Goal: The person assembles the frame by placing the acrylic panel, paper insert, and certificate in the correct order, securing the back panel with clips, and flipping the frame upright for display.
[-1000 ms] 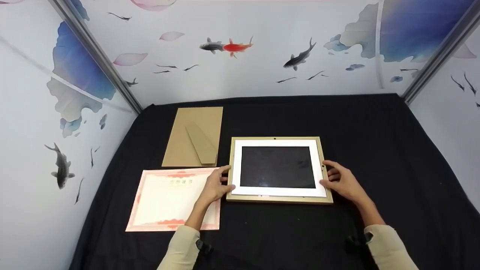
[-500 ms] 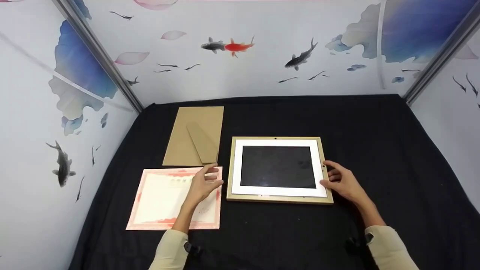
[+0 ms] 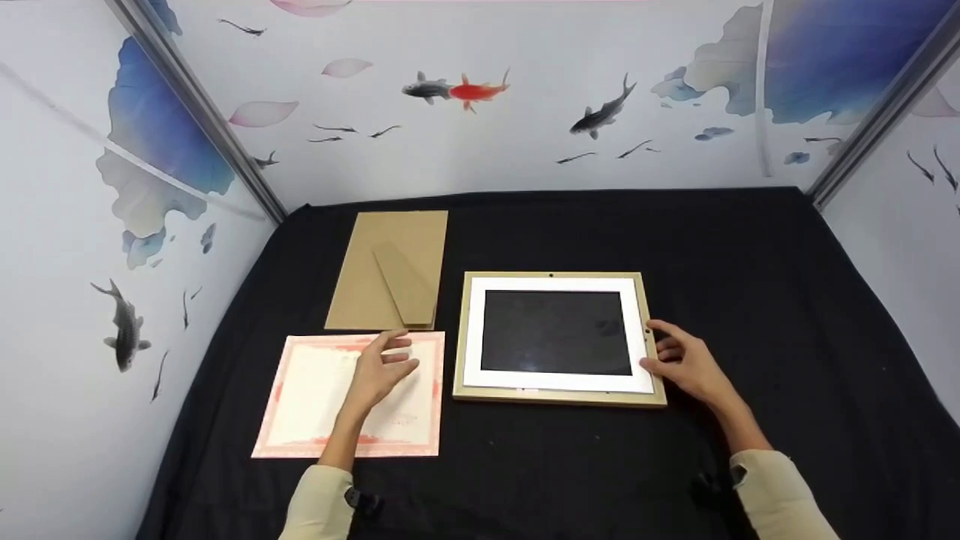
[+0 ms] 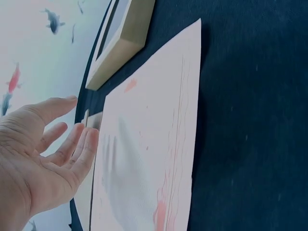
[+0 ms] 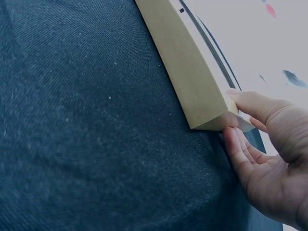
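A gold picture frame [image 3: 559, 398] with a white mat [image 3: 559, 382] around a dark opening lies flat on the black cloth. At its right side, my right hand [image 3: 684, 365] holds the edge. The right wrist view has the thumb [image 5: 257, 105] on the top rim and the fingers against the outer side. My left hand [image 3: 377, 373] hovers over a certificate sheet [image 3: 300, 397] with a pink-red patterned border. Its fingers are loosely spread and grip nothing, and its shadow falls on the paper in the left wrist view.
Behind the certificate lies a brown backing board [image 3: 352, 277] with a fold-out stand leg [image 3: 409, 292]. Black cloth [image 3: 555, 465] covers the table. White panels [image 3: 525, 45] printed with fish and leaves enclose the back and sides.
My left hand has let go of the frame's left side and moved left over the certificate. My right hand stays at the frame's right edge, and the frame has not moved.
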`<state>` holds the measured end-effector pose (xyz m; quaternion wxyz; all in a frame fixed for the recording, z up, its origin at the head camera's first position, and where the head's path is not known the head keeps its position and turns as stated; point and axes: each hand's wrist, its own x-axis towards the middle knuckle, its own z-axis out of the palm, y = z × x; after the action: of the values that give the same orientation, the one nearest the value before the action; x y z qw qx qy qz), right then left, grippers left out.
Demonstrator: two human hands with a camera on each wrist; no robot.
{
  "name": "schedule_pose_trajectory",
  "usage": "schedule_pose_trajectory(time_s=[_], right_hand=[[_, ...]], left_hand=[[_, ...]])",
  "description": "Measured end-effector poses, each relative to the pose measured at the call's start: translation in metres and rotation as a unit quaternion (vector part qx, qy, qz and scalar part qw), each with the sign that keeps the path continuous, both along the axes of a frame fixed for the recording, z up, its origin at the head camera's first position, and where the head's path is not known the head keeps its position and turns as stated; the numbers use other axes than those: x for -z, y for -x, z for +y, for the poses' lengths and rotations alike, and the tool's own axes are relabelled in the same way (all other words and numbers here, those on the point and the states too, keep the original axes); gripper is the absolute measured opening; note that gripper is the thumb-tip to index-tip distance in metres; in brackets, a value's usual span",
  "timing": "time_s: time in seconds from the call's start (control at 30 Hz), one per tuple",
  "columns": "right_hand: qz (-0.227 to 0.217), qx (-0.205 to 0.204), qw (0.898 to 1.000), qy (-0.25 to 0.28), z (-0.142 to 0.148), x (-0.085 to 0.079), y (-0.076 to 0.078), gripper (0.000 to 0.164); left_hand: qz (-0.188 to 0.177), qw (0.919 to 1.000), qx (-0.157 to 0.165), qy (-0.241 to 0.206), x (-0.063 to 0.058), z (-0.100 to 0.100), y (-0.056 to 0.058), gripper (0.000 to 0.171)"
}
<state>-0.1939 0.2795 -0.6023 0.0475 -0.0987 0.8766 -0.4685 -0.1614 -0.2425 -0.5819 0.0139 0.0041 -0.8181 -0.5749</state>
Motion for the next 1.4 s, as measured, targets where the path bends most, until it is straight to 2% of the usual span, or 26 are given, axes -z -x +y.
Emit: schedule_pose_trajectory(time_s=[0.23,0.37,0.4,0.47,0.6,1.03,1.2,1.4], right_hand=[[0.008,-0.002,1.000,0.006,0.000,0.001,0.000,0.065],[0.012,-0.003,1.000,0.009,0.000,0.002,-0.001,0.065],[0.013,-0.003,1.000,0.011,0.000,0.001,-0.001,0.065],[0.013,-0.002,1.000,0.012,0.000,0.001,-0.001,0.065],[0.012,-0.001,1.000,0.016,0.001,0.002,0.000,0.065],[0.010,0.002,1.000,0.015,-0.001,0.001,-0.001,0.065],[0.010,0.004,1.000,0.016,-0.001,0.001,-0.001,0.065],[0.010,0.005,1.000,0.017,-0.001,0.002,-0.001,0.065]], left_hand=[[0.009,0.9999,-0.013,0.007,-0.007,-0.016,-0.002,0.050],[0.010,0.9998,-0.012,0.008,-0.029,-0.016,-0.008,0.048],[0.013,0.9998,-0.012,0.010,-0.029,-0.017,-0.008,0.048],[0.021,0.9996,-0.011,0.017,-0.028,-0.021,-0.007,0.048],[0.031,0.9993,-0.014,0.016,-0.007,-0.030,0.002,0.049],[-0.009,0.9991,-0.034,-0.025,-0.004,-0.019,0.019,0.055],[-0.009,0.9991,-0.035,-0.024,-0.003,-0.022,0.018,0.055],[-0.006,0.9989,-0.045,-0.009,-0.002,-0.036,0.013,0.055]])
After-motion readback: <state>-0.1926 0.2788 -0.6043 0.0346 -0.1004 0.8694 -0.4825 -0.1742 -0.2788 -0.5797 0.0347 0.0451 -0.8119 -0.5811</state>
